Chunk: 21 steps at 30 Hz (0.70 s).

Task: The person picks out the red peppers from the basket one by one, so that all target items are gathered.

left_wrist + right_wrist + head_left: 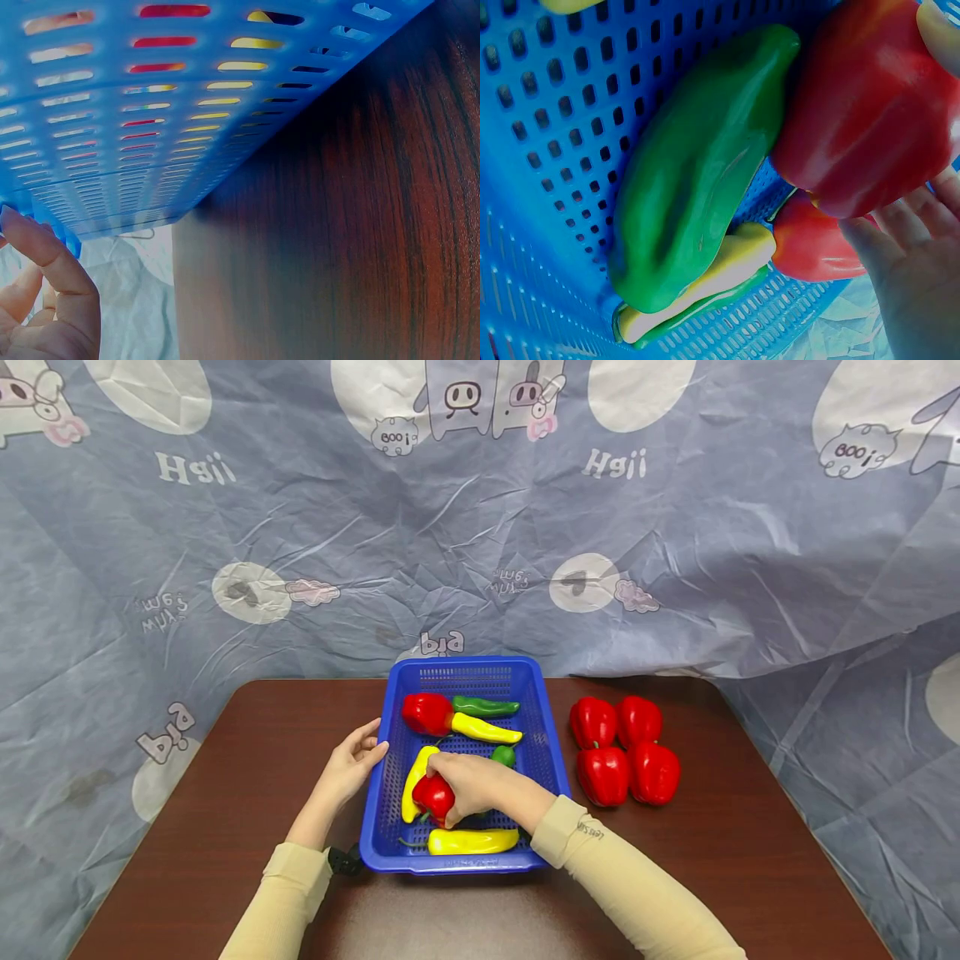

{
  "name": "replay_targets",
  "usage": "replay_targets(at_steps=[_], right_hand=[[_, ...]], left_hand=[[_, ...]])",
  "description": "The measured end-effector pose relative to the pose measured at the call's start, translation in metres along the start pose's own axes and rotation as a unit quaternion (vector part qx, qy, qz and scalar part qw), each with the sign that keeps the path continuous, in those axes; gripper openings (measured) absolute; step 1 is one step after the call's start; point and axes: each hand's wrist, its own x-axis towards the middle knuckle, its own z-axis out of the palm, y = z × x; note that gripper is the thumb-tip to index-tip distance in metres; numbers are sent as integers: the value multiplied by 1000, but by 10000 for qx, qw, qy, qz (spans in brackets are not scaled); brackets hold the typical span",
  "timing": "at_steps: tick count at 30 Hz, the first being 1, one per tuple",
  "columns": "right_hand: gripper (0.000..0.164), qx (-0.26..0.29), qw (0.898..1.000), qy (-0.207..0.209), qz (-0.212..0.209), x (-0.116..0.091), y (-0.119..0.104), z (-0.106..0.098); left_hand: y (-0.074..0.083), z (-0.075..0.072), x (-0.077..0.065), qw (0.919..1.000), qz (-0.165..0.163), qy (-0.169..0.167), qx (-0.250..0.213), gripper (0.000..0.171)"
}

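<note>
In the head view my right hand (471,783) grips a red bell pepper (432,797) inside the blue plastic basket (408,862). The right wrist view shows this bell pepper (870,112) large, with fingers and thumb around it, beside a green pepper (705,165). My left hand (349,767) holds the basket's left rim, thumb at the edge. Close to the gripped pepper lies a yellow pepper (415,785), and another yellow pepper (472,842) lies along the near wall. The green pepper is partly hidden by my right hand in the head view.
At the basket's far end lie another red bell pepper (427,714), a long yellow pepper (487,729) and a long green pepper (487,707). Several red bell peppers (603,775) stand grouped on the brown table (720,860) to the right. A grey printed cloth (465,527) hangs behind.
</note>
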Motion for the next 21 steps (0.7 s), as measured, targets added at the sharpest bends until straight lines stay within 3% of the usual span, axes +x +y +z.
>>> replay_targets(at_steps=[7, 14, 21], right_hand=[[84, 160, 9998, 109, 67, -1, 2, -1], [78, 790, 9958, 456, 69, -6, 8, -9], [74, 1544, 9814, 1135, 120, -15, 16, -29]], left_hand=[[1, 0, -1, 10000, 2, -20, -36, 57], [0, 0, -1, 10000, -31, -19, 22, 57], [0, 0, 0, 9999, -118, -23, -18, 57]])
